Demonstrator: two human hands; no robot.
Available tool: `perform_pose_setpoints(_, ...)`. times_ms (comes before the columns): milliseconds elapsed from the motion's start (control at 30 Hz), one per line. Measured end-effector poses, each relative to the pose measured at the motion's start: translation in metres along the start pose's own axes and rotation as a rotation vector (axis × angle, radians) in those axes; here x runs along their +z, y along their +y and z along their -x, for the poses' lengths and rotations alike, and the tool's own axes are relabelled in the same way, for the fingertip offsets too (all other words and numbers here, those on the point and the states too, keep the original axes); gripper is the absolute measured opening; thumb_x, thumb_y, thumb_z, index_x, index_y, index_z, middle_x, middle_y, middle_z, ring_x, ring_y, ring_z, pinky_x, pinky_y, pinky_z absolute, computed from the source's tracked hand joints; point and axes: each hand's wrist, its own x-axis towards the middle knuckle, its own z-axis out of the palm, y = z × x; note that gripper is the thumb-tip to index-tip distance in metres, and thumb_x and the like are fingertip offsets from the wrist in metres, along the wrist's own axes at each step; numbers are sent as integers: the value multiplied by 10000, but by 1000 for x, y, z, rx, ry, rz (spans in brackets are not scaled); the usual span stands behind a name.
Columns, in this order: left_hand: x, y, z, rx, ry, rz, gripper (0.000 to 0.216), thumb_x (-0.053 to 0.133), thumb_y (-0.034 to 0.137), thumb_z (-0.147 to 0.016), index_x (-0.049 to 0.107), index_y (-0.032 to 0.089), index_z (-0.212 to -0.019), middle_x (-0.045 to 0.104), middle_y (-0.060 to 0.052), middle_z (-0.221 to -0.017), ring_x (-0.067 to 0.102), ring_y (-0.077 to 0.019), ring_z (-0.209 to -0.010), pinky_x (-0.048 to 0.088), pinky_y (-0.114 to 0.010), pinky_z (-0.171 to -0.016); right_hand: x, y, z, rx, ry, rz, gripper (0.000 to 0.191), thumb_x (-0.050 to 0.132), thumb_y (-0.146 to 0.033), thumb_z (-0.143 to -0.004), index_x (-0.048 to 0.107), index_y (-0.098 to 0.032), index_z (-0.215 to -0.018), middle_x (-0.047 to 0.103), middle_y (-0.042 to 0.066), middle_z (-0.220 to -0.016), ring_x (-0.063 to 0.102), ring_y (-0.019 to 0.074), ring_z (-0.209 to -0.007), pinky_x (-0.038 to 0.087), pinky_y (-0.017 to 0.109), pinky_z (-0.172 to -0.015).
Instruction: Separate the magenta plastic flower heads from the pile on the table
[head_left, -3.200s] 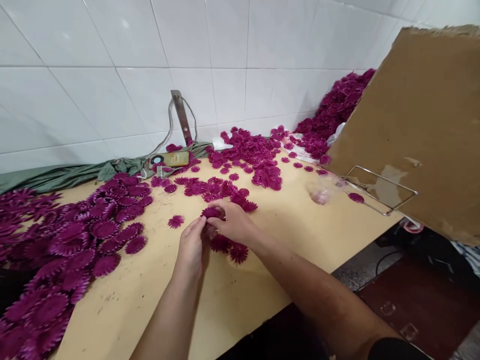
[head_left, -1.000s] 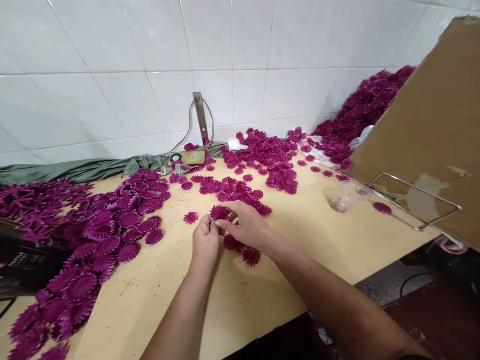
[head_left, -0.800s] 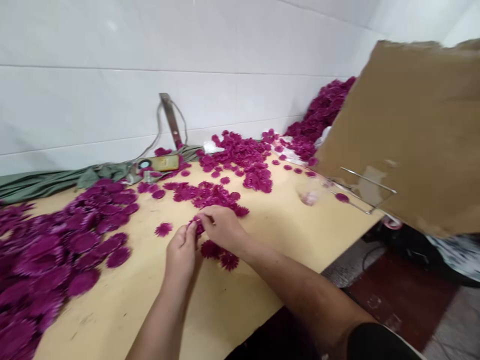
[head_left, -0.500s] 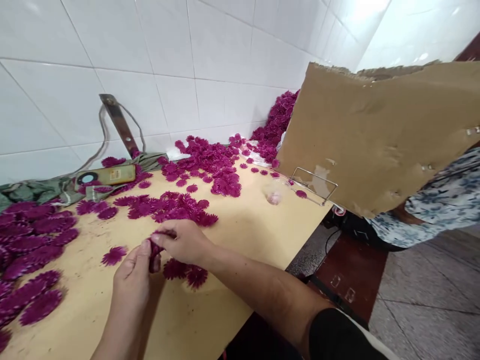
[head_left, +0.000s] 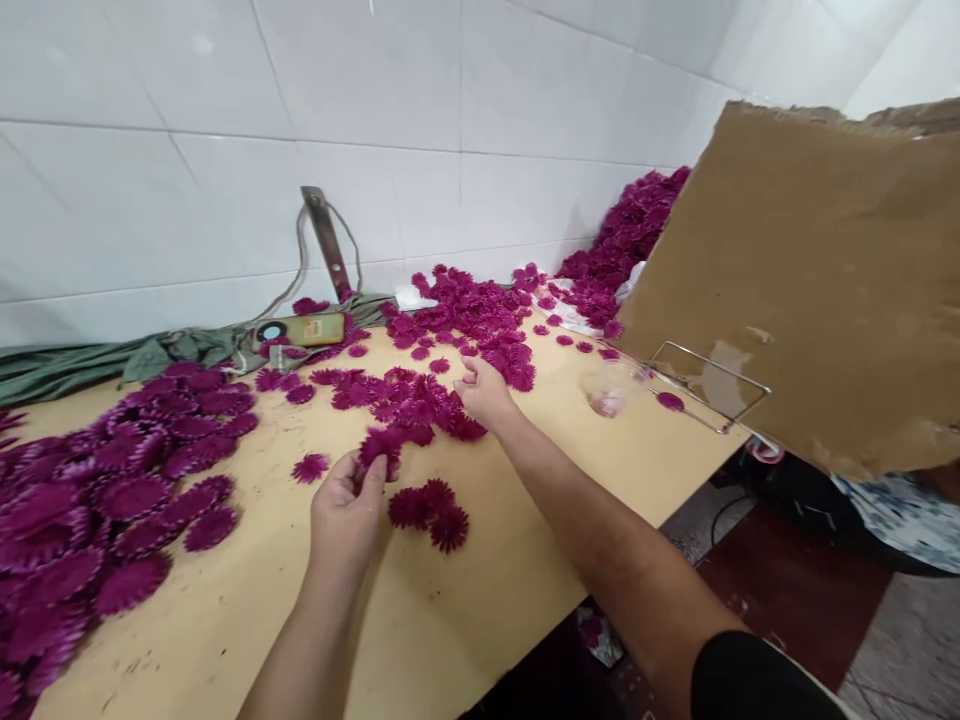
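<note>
My left hand (head_left: 346, 505) pinches a frilly magenta artificial flower (head_left: 381, 450) between thumb and fingers, just above the table. Farther forward, my right hand (head_left: 486, 392) is over the edge of a middle pile of magenta flower pieces (head_left: 409, 395). Its fingertips are drawn together, and whatever may be between them is too small to make out. A small cluster of darker flower pieces (head_left: 431, 512) lies on the table to the right of my left hand. One loose flower piece (head_left: 310, 467) lies to its left.
Many larger flower discs (head_left: 135, 495) cover the table's left side. More pieces (head_left: 480, 310) lie toward the tiled wall. A phone-like device (head_left: 304, 330) rests on green cloth (head_left: 180, 350). At right stand a cardboard sheet (head_left: 817, 270), a wire frame (head_left: 712, 385) and a clear container (head_left: 606, 395).
My right hand has left my left hand and reached forward to the middle pile. The left hand keeps the flower, now more visible. The view has swung left.
</note>
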Motion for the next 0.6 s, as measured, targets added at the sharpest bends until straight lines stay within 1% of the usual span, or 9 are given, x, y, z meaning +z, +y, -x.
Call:
perform_pose_setpoints(67, 4, 3, 2, -34, -31, 58, 433, 691, 493, -523, 593, 151, -770, 603, -5, -622, 532, -127, -571, 427, -247, -546, -4, -4, 11, -125, 18, 121, 445, 597, -130, -717, 520, -104, -1154, 453, 168, -1280, 375, 262, -1239, 262, 424, -1055)
perform_pose_setpoints(100, 5, 5, 3, -43, -44, 73, 420, 692, 491, -527, 592, 151, -754, 592, 0, -610, 522, -121, -560, 422, -243, -537, -5, -7, 19, -205, 10, 174, 435, 599, -167, -729, 524, -106, -1153, 437, 164, -1303, 323, 267, -1272, 217, 433, -1075)
perform_pose_setpoints(133, 6, 6, 4, -50, -56, 78, 401, 690, 491, -534, 587, 151, -720, 579, 5, -593, 510, -115, -550, 416, -237, -530, -4, -10, 28, -281, -32, 203, 410, 586, -207, -751, 530, -115, -1147, 454, 156, -1293, 330, 262, -1267, 227, 436, -1069)
perform_pose_setpoints(233, 6, 6, 5, -67, -81, 53, 386, 681, 509, -540, 543, 154, -600, 525, 19, -516, 452, -96, -497, 369, -219, -479, 3, -16, 56, -389, -353, 143, 292, 537, -277, -795, 572, -153, -1057, 608, 101, -1061, 549, 204, -1008, 434, 383, -884)
perform_pose_setpoints(300, 4, 5, 5, -80, -102, 34, 391, 662, 524, -557, 511, 163, -568, 486, 33, -475, 404, -84, -454, 327, -213, -443, 13, -17, 67, -398, -528, 102, 163, 548, -264, -781, 609, -161, -892, 634, 40, -829, 584, 153, -772, 477, 311, -714)
perform_pose_setpoints(333, 4, 5, 5, -79, -108, 26, 388, 651, 526, -568, 501, 168, -561, 466, 41, -458, 381, -80, -438, 310, -211, -431, 18, -16, 70, -385, -550, 79, 103, 559, -242, -767, 608, -157, -800, 614, 17, -742, 568, 134, -703, 468, 285, -667)
perform_pose_setpoints(400, 3, 5, 5, -58, -96, 13, 369, 634, 516, -592, 501, 173, -561, 446, 48, -450, 372, -80, -436, 309, -212, -434, 26, -13, 67, -309, -522, -14, 83, 559, -195, -753, 583, -149, -689, 566, -12, -642, 529, 106, -625, 448, 252, -619)
perform_pose_setpoints(500, 5, 8, 6, -18, -79, 9, 330, 633, 487, -598, 538, 171, -602, 484, 36, -494, 431, -99, -492, 364, -221, -484, 29, -9, 49, -115, -450, -207, 110, 532, -173, -766, 555, -144, -662, 523, -31, -571, 493, 82, -531, 437, 228, -558)
perform_pose_setpoints(600, 6, 9, 7, 15, -72, 31, 314, 641, 471, -600, 549, 173, -639, 518, 27, -558, 462, -106, -545, 399, -230, -539, 18, -5, 26, -26, -230, -193, 159, 474, -199, -809, 552, -144, -683, 536, -15, -574, 496, 85, -502, 438, 228, -528)
